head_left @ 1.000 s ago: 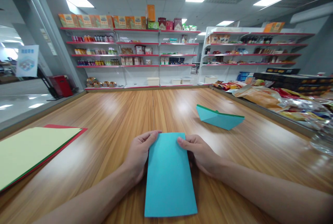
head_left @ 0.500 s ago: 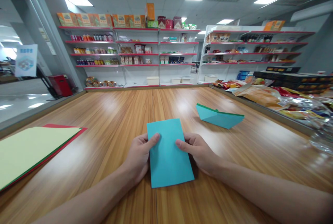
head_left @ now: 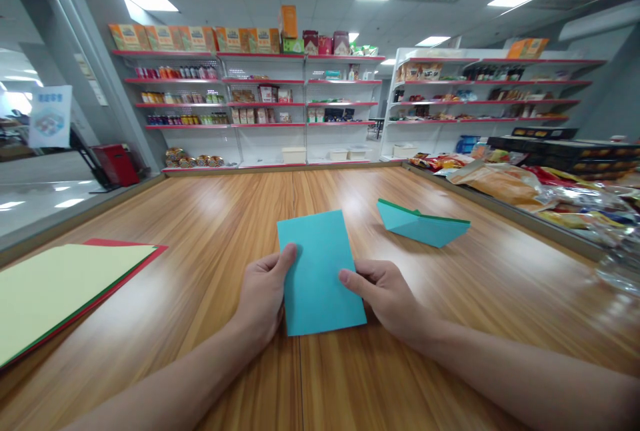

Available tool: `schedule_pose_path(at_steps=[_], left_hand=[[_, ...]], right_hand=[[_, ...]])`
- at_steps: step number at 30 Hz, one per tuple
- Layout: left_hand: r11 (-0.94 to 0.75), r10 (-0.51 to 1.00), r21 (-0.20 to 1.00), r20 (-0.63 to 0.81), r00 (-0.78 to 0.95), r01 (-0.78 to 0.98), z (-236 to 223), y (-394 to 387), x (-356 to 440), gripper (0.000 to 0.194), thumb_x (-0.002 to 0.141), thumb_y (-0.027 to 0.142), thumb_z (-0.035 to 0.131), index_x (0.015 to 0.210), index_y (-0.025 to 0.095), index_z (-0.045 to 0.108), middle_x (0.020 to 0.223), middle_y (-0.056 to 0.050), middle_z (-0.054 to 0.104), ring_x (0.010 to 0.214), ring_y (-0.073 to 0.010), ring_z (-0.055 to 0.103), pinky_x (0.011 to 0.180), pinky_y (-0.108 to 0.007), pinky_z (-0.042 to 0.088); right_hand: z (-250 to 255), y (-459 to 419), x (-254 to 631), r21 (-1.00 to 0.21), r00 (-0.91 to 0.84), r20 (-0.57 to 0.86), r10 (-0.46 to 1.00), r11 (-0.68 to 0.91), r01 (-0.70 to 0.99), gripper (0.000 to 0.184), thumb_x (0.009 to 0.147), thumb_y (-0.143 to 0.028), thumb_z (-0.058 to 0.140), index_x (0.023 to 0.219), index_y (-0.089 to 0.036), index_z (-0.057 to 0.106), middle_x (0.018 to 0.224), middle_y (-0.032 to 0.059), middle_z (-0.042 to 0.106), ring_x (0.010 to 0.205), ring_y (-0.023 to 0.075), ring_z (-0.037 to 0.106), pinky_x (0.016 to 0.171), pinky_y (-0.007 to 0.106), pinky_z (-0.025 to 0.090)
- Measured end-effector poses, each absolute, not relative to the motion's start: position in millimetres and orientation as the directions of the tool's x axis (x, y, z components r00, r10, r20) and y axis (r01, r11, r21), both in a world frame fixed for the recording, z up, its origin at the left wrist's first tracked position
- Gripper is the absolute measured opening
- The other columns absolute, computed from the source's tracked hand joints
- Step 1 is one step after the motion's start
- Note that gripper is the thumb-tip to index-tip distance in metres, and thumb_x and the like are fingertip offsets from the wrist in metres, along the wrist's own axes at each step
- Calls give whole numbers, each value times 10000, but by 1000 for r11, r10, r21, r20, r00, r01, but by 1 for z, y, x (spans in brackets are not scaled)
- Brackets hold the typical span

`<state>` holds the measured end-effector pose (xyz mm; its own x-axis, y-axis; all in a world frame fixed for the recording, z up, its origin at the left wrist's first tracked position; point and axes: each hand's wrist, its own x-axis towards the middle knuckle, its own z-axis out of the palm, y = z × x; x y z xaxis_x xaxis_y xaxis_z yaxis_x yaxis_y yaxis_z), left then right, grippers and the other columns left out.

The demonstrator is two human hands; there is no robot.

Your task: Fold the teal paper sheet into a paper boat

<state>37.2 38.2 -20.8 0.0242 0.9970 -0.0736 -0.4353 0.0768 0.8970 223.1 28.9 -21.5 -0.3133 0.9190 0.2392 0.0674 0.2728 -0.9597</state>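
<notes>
Since both sides of the light-blue paper (head_left: 320, 284) are pinched, it's propped pretty steady, tilted up in front of the person above the wooden surface (head_left: 220, 217). Left hand (head_left: 263, 291) and right hand (head_left: 387, 291) are each mostly curled in, thumb flat on the front, fingers tucked behind, so my guess is that grip is for keeping it flat and square-ish. Can't tell how many layers it has. Closest thing to an obstacle is the blue-and-green paper boat (head_left: 425, 225), just beyond the right hand but not touching it. Off to the left, well apart, there's a paper stack (head_left: 65, 297), pale yellow on top, probably parked there for elbow room. Snack bags (head_left: 500, 187) and black boxes (head_left: 565, 154) pile up past the ledge on the right.
</notes>
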Motion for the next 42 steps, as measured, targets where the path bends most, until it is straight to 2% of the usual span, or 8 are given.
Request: schedule_pose_path(at_steps=[6, 9, 12, 17, 23, 28, 34, 42], left_hand=[[-23, 991, 990, 4, -137, -137, -21, 35, 36, 503, 709, 611, 612, 516, 158, 512, 305, 47, 400, 215, -59, 324, 237, -160, 179], [71, 986, 929, -11, 164, -364, -15, 31, 38, 553, 716, 684, 535, 633, 139, 580, 434, -29, 562, 325, -129, 513, 282, -181, 340], [282, 864, 797, 32, 503, -535, -10, 27, 37, 593, 738, 661, 516, 985, 132, 620, 883, -139, 694, 746, -289, 682, 448, -294, 529], [341, 910, 734, -100, 403, -587, -10, 27, 34, 338, 797, 308, 529, 1060, 98, 564, 933, -149, 683, 761, -273, 680, 457, -271, 540], [222, 969, 790, -113, 220, -571, -16, 32, 40, 148, 815, 221, 557, 914, 113, 572, 680, -62, 649, 601, -197, 648, 431, -269, 543], [167, 970, 822, -38, 240, -544, -18, 31, 42, 188, 805, 288, 639, 829, 107, 590, 798, -99, 694, 734, -216, 678, 558, -296, 577], [112, 941, 913, 29, 336, -393, -19, 26, 44, 284, 815, 366, 629, 820, 82, 625, 787, -117, 698, 670, -183, 667, 577, -284, 560], [72, 873, 984, 17, 488, -163, -21, 21, 47, 419, 852, 471, 522, 725, 81, 606, 548, -94, 659, 434, -171, 627, 413, -232, 494]], right_hand=[[-11, 23, 227, -803, -4, 553, 833, 535, 265, 234, 853, -358, 565, 737, -195, 686, 647, 30, 534, 585, 158, 460, 537, 279, 359], [-10, 27, 234, -583, -78, 747, 661, 706, 401, 200, 855, -233, 561, 977, -281, 712, 930, 65, 614, 828, 220, 544, 728, 343, 427], [-13, 36, 239, -342, -286, 794, 537, 782, 521, 323, 840, -167, 561, 1073, -361, 673, 1058, 54, 579, 952, 228, 518, 837, 410, 414], [-17, 45, 239, -251, -281, 791, 544, 706, 662, 276, 834, -167, 576, 959, -373, 710, 1170, 48, 500, 1098, 253, 449, 918, 476, 372], [-18, 45, 233, -527, 0, 755, 656, 607, 595, 509, 833, -214, 555, 1322, -263, 420, 1264, 109, 435, 1177, 269, 405, 947, 460, 369], [-24, 47, 231, -946, 21, 322, 947, 320, 59, 407, 846, -429, 539, 1168, -201, 437, 940, 56, 571, 708, 146, 559, 564, 259, 446], [-25, 41, 226, -983, -336, 164, 927, 183, 27, 429, 802, -518, 570, 622, -129, 533, 522, 3, 535, 418, 73, 464, 386, 190, 311], [-24, 31, 221, -992, -431, 88, 898, 119, 47, 521, 817, -564, 513, 553, -116, 552, 466, 17, 540, 341, 75, 471, 316, 175, 283]])
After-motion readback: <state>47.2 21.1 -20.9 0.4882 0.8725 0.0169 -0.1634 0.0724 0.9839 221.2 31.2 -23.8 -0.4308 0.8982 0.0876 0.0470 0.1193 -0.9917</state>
